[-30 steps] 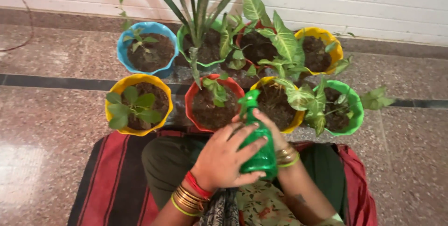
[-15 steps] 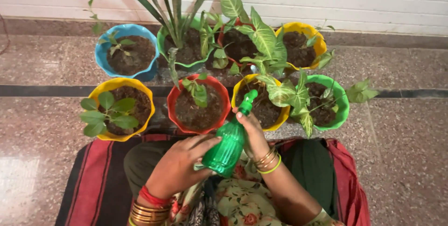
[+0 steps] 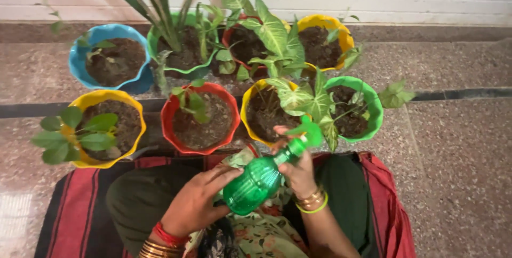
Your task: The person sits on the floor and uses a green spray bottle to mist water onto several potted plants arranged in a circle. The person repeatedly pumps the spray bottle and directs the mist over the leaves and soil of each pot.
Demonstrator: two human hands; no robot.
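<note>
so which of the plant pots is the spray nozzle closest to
The yellow plastic pot in the front row, between the red plastic pot and the front green plastic pot. The green plastic spray bottle has its nozzle right at this pot's near rim.

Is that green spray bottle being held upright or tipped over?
Tipped: the green spray bottle lies slanted, base toward the left hand, nozzle up-right by the right hand.

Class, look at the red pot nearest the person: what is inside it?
The red pot holds dark soil and a small green seedling near its far rim. Roots and anything below the soil surface are covered, so they cannot be seen.
</note>
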